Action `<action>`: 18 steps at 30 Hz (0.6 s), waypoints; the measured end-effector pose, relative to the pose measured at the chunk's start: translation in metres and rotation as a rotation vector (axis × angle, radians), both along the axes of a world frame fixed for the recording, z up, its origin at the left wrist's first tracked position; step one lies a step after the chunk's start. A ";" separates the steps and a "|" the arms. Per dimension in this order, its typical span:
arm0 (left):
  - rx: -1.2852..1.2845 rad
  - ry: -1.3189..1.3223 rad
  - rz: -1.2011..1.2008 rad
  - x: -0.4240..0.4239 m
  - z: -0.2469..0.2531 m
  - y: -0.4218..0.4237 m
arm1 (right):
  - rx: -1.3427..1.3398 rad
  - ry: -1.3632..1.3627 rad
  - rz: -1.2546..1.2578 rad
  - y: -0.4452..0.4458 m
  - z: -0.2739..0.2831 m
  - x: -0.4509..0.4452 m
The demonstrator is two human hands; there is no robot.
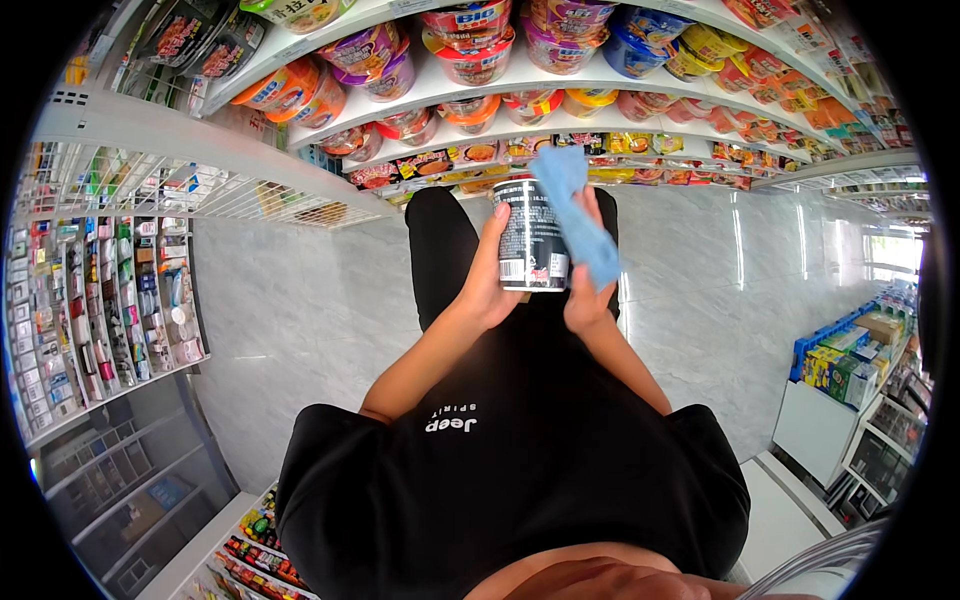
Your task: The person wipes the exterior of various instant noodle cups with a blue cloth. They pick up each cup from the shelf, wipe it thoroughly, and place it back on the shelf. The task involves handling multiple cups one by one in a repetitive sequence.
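Note:
A black cylindrical cup container [531, 236] with white and red edges is held above my knees. White print and a barcode cover the side turned towards me. My left hand [489, 277] grips it from the left, the thumb lying along its wall. On the other side, my right hand [589, 292] holds a light blue cloth [581, 217] against or close beside the cup's right edge. The cloth is folded and slightly blurred, and it covers part of my right fingers. Whether those fingers also touch the cup is hidden.
Ahead, curved-looking white shelves [409, 101] carry stacked instant-noodle bowls [469, 56] and noodle packets. A white wire rack [300, 196] stands close on the left, with shelves of small goods [105, 300] beyond. Boxes [844, 360] sit at the right above grey floor tiles [697, 300].

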State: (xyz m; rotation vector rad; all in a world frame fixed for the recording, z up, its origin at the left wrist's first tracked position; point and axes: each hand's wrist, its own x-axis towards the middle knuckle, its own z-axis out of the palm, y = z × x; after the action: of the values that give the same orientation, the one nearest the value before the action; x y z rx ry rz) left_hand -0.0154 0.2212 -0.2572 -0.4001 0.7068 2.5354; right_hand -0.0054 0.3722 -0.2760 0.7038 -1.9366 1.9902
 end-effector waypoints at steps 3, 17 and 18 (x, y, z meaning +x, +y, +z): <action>-0.063 -0.095 0.086 0.001 0.008 0.000 | 0.348 0.273 -0.021 0.001 -0.001 0.014; -0.226 -0.037 0.081 0.003 0.008 -0.005 | 0.397 0.294 -0.058 0.006 0.011 0.000; -0.253 0.015 0.077 0.002 0.005 -0.004 | 0.314 0.213 -0.142 0.003 0.011 -0.005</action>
State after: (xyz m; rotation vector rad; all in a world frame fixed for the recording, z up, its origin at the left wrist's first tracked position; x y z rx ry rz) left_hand -0.0131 0.2175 -0.2522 -0.5016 1.0414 2.5292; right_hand -0.0104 0.3750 -0.2651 0.7902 -2.1212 1.4803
